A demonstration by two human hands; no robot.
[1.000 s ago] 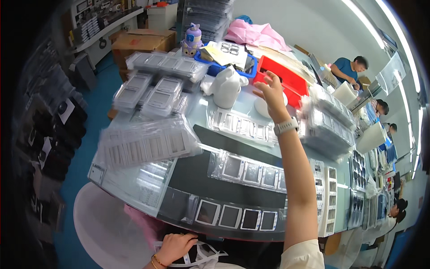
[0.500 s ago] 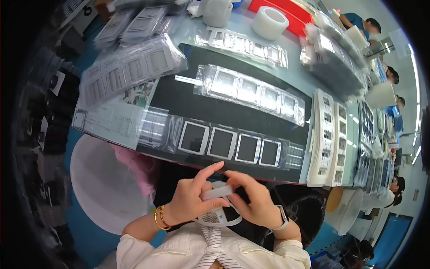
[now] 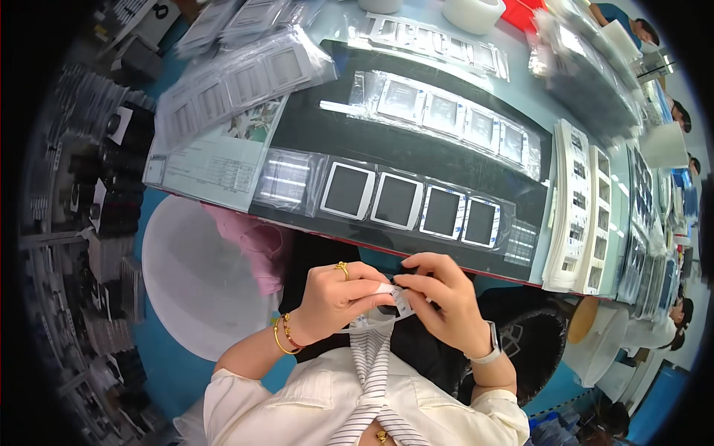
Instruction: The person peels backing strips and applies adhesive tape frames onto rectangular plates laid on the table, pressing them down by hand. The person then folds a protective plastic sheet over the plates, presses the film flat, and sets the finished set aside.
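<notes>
In front of my chest, both hands are close together over a thin, curved white strip (image 3: 370, 327) with a grey-printed patch at its right end. My left hand (image 3: 336, 299) pinches the strip between thumb and fingers. Bent fingers of my right hand (image 3: 444, 303) close on the strip's printed end, their tips nearly touching the left fingertips. Just beyond, on a dark mat (image 3: 297, 141), lies a clear plastic sheet with several white-rimmed frames (image 3: 396, 201), two of them with blue-marked borders. A second clear strip of frames (image 3: 444, 111) lies farther back.
Stacked frames in clear plastic (image 3: 245, 85) cover the table's left. White frame strips (image 3: 569, 208) are piled at right, with plastic-wrapped stacks (image 3: 587, 82) behind. A tape roll (image 3: 474, 13) stands at the back. Below the table edge is a white bin (image 3: 201, 275) with a pink cloth (image 3: 256, 245).
My hands have drawn closer together, and the right fingers have come down onto the strip. The white piece turned between my fingers. The whole view has shifted, so the table appears higher and farther right.
</notes>
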